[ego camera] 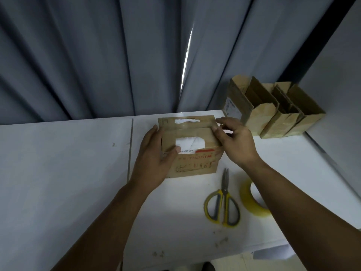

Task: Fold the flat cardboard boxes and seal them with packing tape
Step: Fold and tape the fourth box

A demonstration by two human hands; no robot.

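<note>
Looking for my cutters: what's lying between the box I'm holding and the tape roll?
The scissors, closed, on the table in the head view.

A white table (68,173) holds a cardboard box (192,151) at its middle — scissors (223,200) and a tape roll (252,200) right of the box, open boxes (273,108) beyond.

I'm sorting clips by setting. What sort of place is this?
Probably a small indoor packing station: a white table against grey curtains, with used cardboard boxes, scissors and a tape roll laid out.
</note>
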